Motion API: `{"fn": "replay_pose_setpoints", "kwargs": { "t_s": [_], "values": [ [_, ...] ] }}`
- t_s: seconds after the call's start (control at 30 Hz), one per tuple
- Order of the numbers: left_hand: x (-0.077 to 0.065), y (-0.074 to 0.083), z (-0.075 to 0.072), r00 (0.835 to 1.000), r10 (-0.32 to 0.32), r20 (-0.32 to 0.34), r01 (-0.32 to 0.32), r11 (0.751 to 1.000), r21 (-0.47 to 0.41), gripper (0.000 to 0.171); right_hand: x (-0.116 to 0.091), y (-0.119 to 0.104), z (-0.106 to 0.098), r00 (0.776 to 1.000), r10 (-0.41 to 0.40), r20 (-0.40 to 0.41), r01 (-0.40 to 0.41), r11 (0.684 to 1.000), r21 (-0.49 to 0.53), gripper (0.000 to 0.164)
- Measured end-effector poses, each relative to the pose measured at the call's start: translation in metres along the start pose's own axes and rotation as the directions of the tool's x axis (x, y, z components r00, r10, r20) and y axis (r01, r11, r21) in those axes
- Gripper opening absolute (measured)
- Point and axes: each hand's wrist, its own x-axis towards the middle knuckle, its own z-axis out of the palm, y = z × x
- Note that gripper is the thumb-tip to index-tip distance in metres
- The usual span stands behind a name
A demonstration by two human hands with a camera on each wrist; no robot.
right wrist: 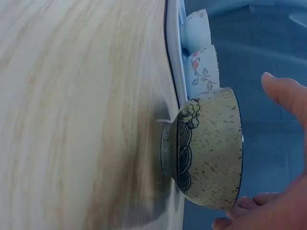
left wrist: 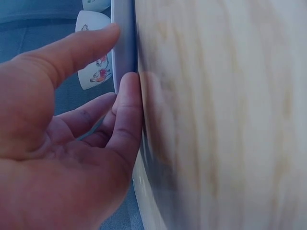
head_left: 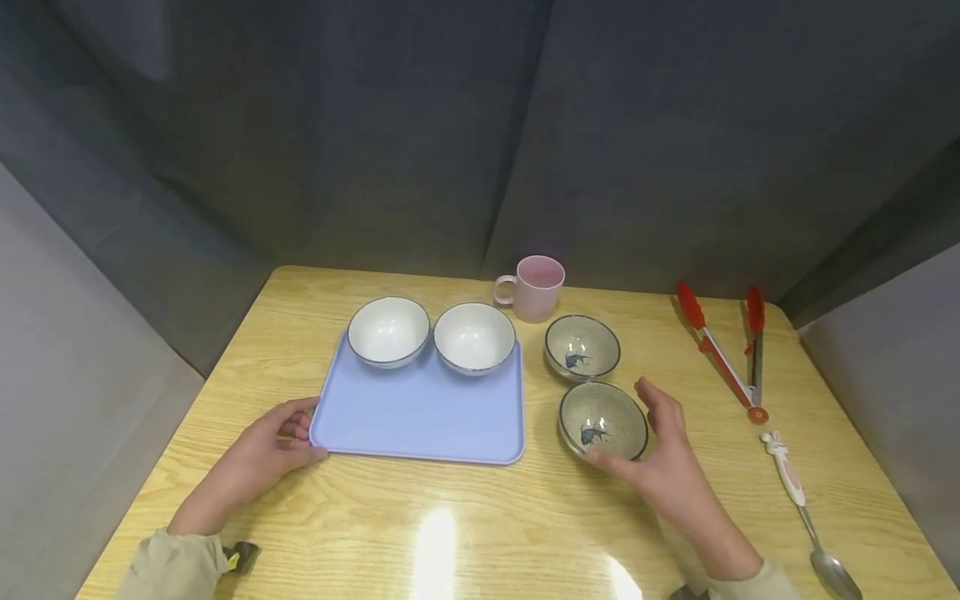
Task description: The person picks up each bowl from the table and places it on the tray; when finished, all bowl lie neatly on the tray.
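Where the lavender tray (head_left: 420, 417) meets the left-hand grip (head_left: 262, 454), thumb and bent fingers hold its near left corner; the tray is rectangular, smooth and matt, with rounded corners and a low raised rim. The right-hand grip (head_left: 671, 462) is spread wide about the near speckled bowl (head_left: 603, 412), thumb by the near rim and index finger beyond the right side; firm contact cannot be confirmed. This bowl is upright, right of the tray, and appears to be glazed ceramic: brown flecks over a greyish-cream body, a dark rim, a painted blue fish inside, and outside a dark band of wave arcs below a flower motif. Directly behind it is the far speckled bowl (head_left: 582, 342), of matching shape and fish decoration; whether the two touch cannot be determined. Along the tray's far side, the left white bowl (head_left: 388, 330) and right white bowl (head_left: 475, 335) stand side by side, glossy, thin dark line at the rim, floral sprigs outside. A pink mug (head_left: 537, 290), cylindrical, handle to the left, stands behind the speckled pair. At the right of the wood-grained surface (head_left: 352, 517) lie tongs (head_left: 726, 371), spread in a V, metal with red tips, and a metal spoon (head_left: 790, 477) whose white-and-pink handle ends in a rabbit's head.
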Motion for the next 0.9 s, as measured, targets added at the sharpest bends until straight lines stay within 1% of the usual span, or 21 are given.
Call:
{"fn": "replay_pose_setpoints", "kwargs": {
  "t_s": [0.4, 0.63, 0.9],
  "values": [
    [0.001, 0.001, 0.0, 1.0, 0.001, 0.002, -0.001, 1.0, 0.007, 0.085, -0.002, 0.006, 0.008, 1.0, 0.006, -0.017, -0.007, 0.999, -0.047, 0.147],
    [0.0, 0.003, -0.001, 1.0, -0.004, 0.001, 0.004, 1.0, 0.005, 0.084, 0.0, 0.009, 0.012, 1.0, 0.005, -0.01, -0.006, 0.998, -0.063, 0.148],
    [0.0, 0.002, -0.001, 1.0, 0.002, -0.001, -0.002, 1.0, 0.0, 0.085, 0.002, 0.013, 0.013, 0.999, 0.049, 0.015, -0.048, 0.997, -0.061, 0.147]
  ]
}}
